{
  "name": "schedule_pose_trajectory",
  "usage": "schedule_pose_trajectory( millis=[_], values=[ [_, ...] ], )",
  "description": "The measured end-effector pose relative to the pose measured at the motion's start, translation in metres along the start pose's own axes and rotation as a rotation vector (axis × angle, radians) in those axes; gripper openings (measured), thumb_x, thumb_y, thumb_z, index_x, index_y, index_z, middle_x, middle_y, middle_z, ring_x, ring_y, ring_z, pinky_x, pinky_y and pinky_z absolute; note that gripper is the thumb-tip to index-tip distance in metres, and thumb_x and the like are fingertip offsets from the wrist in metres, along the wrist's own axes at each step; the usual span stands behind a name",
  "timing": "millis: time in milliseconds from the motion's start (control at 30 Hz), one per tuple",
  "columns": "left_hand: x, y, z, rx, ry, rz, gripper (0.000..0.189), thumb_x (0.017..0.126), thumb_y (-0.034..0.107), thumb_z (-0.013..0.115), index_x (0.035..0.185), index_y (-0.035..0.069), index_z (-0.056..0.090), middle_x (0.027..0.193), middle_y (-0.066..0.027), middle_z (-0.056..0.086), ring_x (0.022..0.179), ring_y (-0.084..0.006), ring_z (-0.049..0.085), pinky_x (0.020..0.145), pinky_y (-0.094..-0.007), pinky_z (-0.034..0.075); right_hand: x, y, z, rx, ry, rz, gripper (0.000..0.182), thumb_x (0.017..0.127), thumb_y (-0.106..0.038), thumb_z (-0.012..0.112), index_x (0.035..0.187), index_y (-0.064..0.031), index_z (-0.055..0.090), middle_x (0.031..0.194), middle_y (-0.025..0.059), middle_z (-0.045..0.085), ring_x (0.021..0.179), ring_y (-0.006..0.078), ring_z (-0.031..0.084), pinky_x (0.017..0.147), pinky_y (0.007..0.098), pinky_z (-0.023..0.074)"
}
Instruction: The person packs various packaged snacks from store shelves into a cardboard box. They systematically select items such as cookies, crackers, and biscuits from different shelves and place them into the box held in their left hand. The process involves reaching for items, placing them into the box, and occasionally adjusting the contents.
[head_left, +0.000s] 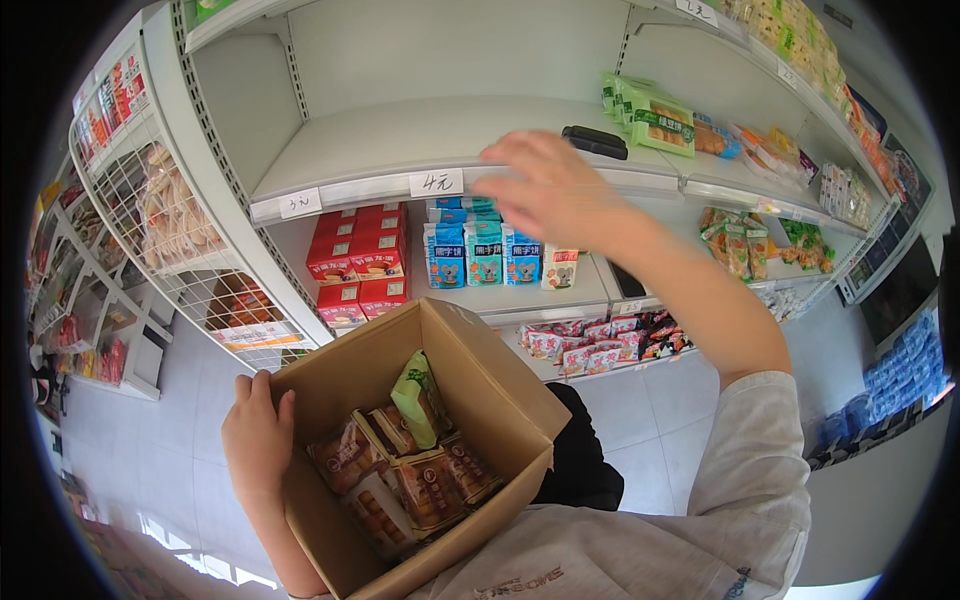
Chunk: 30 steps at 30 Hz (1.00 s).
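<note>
An uncovered cardboard box rests against my body, and my left hand grips its left rim. Inside lie several brown-wrapped pastry packs and one green pack standing on top. My right hand is raised at the front edge of a white shelf, blurred, with fingers spread and nothing visible in it. To its right on that shelf lies a black case-like object. Beyond it stand several green pastry packs in a row.
Below are red boxes, blue biscuit packs and small red-and-white snack packs. A wire rack with bagged goods stands at left. Price tags line the shelf edge. Blue wrapped bottles are stacked at far right.
</note>
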<state>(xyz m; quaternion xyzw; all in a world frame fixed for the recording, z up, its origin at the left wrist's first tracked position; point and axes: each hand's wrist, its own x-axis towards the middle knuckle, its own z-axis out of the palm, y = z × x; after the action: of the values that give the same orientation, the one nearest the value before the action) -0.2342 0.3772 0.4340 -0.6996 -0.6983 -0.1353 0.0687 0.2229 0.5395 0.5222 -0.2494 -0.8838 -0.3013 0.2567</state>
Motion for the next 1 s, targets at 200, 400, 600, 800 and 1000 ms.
schedule_pose_trajectory(
  millis=[200,400,600,800,1000],
  values=[
    [0.012,0.003,0.011,-0.028,0.002,0.018,0.036,0.102,0.024,0.072,0.130,0.004,0.064,0.121,-0.0178,0.065,0.098,-0.0438,0.071,0.081,-0.0530,0.058,-0.113,0.217,-0.046,-0.408,-0.037,0.958,0.070,0.093,-0.043,0.081,0.154,-0.0147,0.060,0.162,0.0195,0.053,0.149,0.0434,0.047,0.125,0.0543,0.0396],
    [0.025,0.011,0.024,-0.047,0.005,0.048,0.036,0.101,0.025,0.072,0.130,0.005,0.064,0.122,-0.0178,0.066,0.098,-0.0436,0.072,0.081,-0.0532,0.058,-0.182,0.280,-0.068,-0.067,-0.390,1.126,0.097,0.087,-0.050,0.086,0.167,-0.0114,0.045,0.171,0.0235,0.043,0.154,0.0529,0.038,0.130,0.0576,0.0322],
    [0.037,0.015,0.032,-0.009,-0.002,0.073,0.036,0.102,0.027,0.072,0.129,0.005,0.065,0.123,-0.0170,0.066,0.100,-0.0426,0.072,0.082,-0.0532,0.059,-0.169,0.261,-0.072,-0.297,-0.557,1.076,0.104,0.079,-0.044,0.093,0.167,-0.0164,0.046,0.163,0.0191,0.053,0.149,0.0493,0.045,0.126,0.0597,0.0356],
    [0.045,0.028,0.029,0.000,-0.046,0.074,0.035,0.102,0.027,0.072,0.128,0.005,0.065,0.123,-0.0170,0.066,0.101,-0.0424,0.072,0.082,-0.0536,0.059,-0.160,0.252,-0.093,-0.396,-0.596,1.047,0.094,0.076,-0.045,0.096,0.156,-0.0169,0.056,0.149,0.0145,0.065,0.143,0.0391,0.053,0.118,0.0629,0.0398],
    [0.048,0.030,0.031,0.016,-0.039,0.072,0.033,0.102,0.028,0.073,0.125,0.006,0.065,0.122,-0.0167,0.066,0.100,-0.0421,0.073,0.081,-0.0529,0.059,-0.144,0.226,-0.103,-0.346,-0.548,1.100,0.077,0.079,-0.038,0.094,0.145,-0.0147,0.062,0.149,0.0091,0.066,0.140,0.0350,0.056,0.114,0.0573,0.0452]
  ],
)
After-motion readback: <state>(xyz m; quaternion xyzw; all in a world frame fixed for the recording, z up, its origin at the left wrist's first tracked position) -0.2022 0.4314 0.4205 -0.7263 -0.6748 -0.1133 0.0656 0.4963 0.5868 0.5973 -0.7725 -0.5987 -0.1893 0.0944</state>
